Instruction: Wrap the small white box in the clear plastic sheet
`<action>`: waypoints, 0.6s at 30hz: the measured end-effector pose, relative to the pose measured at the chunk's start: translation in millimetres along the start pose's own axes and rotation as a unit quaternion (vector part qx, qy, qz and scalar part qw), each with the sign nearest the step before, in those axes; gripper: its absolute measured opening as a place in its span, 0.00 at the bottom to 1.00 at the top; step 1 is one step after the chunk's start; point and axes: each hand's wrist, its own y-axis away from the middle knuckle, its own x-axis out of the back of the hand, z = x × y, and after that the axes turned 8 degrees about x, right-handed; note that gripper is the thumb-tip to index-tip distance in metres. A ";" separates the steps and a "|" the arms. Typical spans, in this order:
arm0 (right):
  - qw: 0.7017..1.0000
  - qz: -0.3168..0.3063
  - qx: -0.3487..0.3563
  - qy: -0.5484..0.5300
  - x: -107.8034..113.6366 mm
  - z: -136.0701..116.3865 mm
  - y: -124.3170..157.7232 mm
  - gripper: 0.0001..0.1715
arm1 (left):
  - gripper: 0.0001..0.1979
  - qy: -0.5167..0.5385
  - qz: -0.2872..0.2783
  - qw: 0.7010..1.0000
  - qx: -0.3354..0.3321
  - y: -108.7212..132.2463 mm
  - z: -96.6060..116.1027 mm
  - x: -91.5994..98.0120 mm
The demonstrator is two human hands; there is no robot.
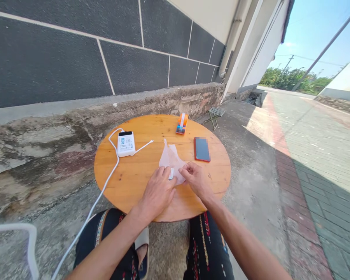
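On a round wooden table, a thin, crumpled, translucent white sheet lies spread with its corners sticking up at the far side. My left hand is closed over a small white block-like piece on the sheet; my fingers partly cover it, so its kind does not show. At the sheet's right edge, my right hand pinches the thin material between thumb and fingers. Both hands stay close together near the table's middle.
A white power bank with a cable trailing off the left edge stands at left. Orange tape dispenser is at the back, a phone in a red case at right. A folding stool stands beyond.
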 end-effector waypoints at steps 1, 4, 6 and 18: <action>1.000 0.003 -0.001 -0.008 -1.8 -0.2 -0.4 0.16 | 0.11 0.007 0.002 1.000 -0.002 0.7 -1.3 -0.1; 1.000 0.015 0.005 -0.018 -5.9 -1.5 -1.2 0.16 | 0.12 0.034 0.006 0.999 -0.006 3.4 -5.6 0.0; 1.000 0.020 0.006 -0.020 -7.6 -3.0 -1.5 0.16 | 0.15 0.059 0.009 0.998 -0.008 5.4 -9.1 -0.2; 0.997 0.041 -0.009 -0.057 -21.1 -16.8 -5.6 0.16 | 0.10 0.229 0.103 0.968 -0.017 6.0 -28.6 -16.6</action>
